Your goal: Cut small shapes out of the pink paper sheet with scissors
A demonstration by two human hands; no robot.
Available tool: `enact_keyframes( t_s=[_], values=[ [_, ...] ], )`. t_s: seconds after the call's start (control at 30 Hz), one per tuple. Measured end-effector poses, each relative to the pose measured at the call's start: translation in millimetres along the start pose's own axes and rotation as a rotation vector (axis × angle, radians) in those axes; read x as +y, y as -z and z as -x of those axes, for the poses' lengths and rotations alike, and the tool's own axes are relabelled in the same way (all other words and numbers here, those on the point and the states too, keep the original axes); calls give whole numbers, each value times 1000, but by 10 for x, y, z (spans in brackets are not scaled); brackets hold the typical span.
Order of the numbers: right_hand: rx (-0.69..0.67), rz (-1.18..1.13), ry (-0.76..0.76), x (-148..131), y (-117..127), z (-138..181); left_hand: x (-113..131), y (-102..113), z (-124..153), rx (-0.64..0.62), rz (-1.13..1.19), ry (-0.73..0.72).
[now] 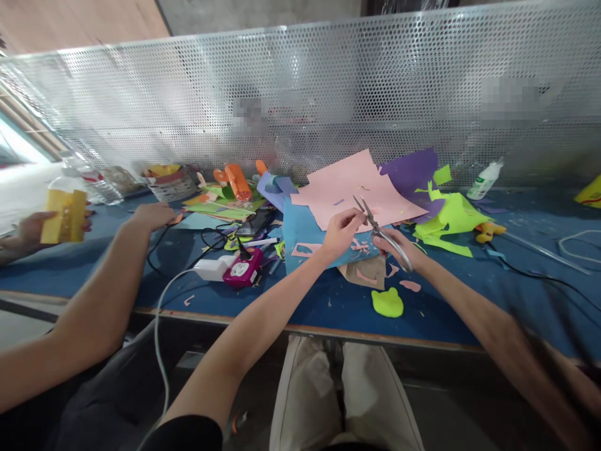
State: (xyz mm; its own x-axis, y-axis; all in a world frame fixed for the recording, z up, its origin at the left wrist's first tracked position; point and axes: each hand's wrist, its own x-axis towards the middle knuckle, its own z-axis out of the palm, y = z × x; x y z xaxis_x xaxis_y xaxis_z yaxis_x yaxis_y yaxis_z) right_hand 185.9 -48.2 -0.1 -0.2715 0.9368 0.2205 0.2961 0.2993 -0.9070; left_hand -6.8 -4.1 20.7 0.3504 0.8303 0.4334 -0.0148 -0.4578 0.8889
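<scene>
While the right hand (398, 249) grips slim steel scissors (375, 225), left hand (342, 230) pinching a jagged pink paper scrap (360, 245)

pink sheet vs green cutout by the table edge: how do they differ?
Size: the pink sheet is large, the green cutout small.
Shape: pink sheet has straight edges; green cutout is rounded with two bumps.
Place: pink sheet tops the paper pile behind the scissors; green cutout lies alone on the blue table.
Both look like craft paper.

No legible text or labels anywhere.
</scene>
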Motion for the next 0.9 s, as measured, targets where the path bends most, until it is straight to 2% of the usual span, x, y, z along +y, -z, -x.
enact_keyframes(
  t_s=[0.63,0.83,0.9],
  values=[
    [33,130,-26,-16,-22,2,-35,28,-11,-5,-62,-42],
    [34,270,16,153,71,-63,-131,55,-42,75,-58,-34],
    [117,365,5,255,180,-97,-204,89,-73,112,-85,-43]
  ],
)
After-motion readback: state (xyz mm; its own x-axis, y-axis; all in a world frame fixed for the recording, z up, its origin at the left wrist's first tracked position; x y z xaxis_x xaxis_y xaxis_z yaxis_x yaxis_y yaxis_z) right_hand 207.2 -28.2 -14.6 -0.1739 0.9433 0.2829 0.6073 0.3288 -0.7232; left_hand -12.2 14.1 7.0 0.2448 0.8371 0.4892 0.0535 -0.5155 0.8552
